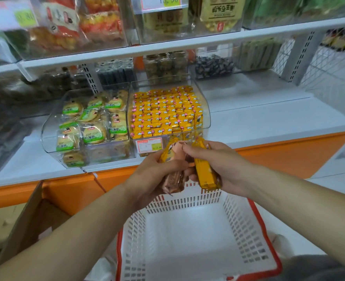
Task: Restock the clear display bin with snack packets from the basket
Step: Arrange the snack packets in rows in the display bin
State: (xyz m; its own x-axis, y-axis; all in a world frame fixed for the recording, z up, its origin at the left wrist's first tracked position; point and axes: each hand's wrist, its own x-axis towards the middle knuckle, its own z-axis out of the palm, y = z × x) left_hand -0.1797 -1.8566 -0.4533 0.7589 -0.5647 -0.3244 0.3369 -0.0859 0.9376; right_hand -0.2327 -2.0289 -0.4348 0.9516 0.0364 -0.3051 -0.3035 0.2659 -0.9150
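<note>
**Packets in hand, bin nearly full**

The white basket (188,201) below looks empty; the left hand (153,175) has its grip wrapped round a bunch of snack packets (173,179); the right hand (222,163) has its grip closed on one yellow packet (205,175); both hover just before the clear display bin (206,118). Best to lay them flat in the front row, aligned with the others. A biscuit bin (86,122) stands beside it on the white shelf (258,122); more stocked shelves rise beyond.
</note>
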